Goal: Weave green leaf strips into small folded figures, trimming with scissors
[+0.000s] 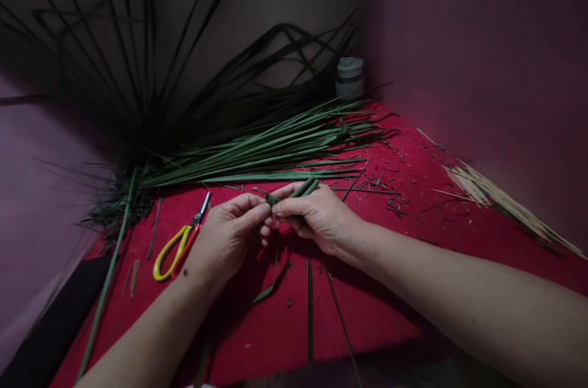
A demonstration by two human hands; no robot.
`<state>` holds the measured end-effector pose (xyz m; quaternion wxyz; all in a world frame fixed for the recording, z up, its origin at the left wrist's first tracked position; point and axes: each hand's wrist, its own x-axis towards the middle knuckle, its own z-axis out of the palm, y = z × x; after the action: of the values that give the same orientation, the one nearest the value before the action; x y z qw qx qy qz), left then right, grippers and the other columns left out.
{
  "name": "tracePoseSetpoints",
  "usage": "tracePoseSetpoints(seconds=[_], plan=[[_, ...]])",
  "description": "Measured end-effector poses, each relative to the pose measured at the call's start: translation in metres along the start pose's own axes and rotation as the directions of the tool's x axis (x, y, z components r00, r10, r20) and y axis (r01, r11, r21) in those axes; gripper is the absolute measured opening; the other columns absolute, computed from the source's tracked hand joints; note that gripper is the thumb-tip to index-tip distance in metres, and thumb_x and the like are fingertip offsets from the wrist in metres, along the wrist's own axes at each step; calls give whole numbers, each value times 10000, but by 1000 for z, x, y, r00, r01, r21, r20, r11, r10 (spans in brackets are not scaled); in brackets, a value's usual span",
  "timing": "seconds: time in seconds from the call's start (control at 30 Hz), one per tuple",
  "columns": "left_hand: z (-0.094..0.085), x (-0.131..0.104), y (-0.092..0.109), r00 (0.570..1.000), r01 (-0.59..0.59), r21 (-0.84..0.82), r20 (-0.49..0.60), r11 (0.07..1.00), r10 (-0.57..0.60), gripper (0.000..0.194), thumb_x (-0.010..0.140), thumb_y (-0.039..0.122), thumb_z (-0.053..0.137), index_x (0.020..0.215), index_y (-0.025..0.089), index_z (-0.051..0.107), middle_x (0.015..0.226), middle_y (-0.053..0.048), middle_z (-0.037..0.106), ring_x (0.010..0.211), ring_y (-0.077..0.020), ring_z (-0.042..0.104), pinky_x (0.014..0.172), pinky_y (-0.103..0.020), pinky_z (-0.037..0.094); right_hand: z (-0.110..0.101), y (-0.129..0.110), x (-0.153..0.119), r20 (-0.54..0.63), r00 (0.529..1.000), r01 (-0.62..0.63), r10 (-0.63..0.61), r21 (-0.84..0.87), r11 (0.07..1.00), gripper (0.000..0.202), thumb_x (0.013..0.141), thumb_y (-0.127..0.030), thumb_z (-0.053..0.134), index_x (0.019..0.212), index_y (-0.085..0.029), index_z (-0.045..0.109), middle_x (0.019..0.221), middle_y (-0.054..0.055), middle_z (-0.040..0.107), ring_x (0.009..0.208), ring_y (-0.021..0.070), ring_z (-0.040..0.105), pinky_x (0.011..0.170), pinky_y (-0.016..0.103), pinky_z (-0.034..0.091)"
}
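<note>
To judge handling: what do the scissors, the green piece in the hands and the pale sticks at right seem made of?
Scissors: blades metal, by their grey sheen; yellow and red handles probably plastic, smooth, evenly coloured.
Green piece: likely plant leaf, dull like the long leaves behind.
Pale sticks: perhaps bamboo or dried stalk, matte, thin and straw-coloured.

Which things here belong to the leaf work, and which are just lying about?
In the job:
green leaf piece, pinched by left hand and right hand
long green leaves, likely stock
scissors, likely for trimming

Apparently just lying about:
lidded cup
leaf scraps
pale sticks, use unclear
</note>
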<state>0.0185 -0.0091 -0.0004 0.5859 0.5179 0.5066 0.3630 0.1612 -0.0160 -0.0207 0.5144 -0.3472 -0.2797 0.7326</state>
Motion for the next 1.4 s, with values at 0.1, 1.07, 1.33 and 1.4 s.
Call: tracePoseSetpoints(seconds=[0.1,1.07,1.33,1.4], plan=[[1,-2,4,998,-24,44,-56,999,27,153,714,243,676,678,143,566,489,51,493,398,-32,384,358,-119,300,-2,0,1,0,1000,-25,25,40,999,169,566,-110,646,727,-151,616,463,-67,521,330,25,379,294,136,185],[5,-6,2,1000,-7,-45,-16,999,7,121,731,222,666,724,156,565,523,58,500,374,-15,369,357,-118,280,-7,1,3,89,995,-61,54,83,995,150,584,-149,696,695,-135,596,498,-53,529,366,19,406,316,119,214],[8,-9,3,989,-110,-58,-109,992,103,106,722,213,672,795,177,603,540,46,530,379,-12,346,360,-121,256,-4,-2,3,79,997,2,-11,103,995,160,532,-151,715,598,-117,573,486,-40,529,367,39,426,285,133,196],[7,-9,2,987,-120,-59,-111,991,113,90,717,213,677,770,171,618,549,40,541,398,-16,365,375,-125,280,-4,-2,3,95,995,3,-10,75,997,153,538,-167,715,585,-107,583,484,-27,536,365,38,418,284,137,191]])
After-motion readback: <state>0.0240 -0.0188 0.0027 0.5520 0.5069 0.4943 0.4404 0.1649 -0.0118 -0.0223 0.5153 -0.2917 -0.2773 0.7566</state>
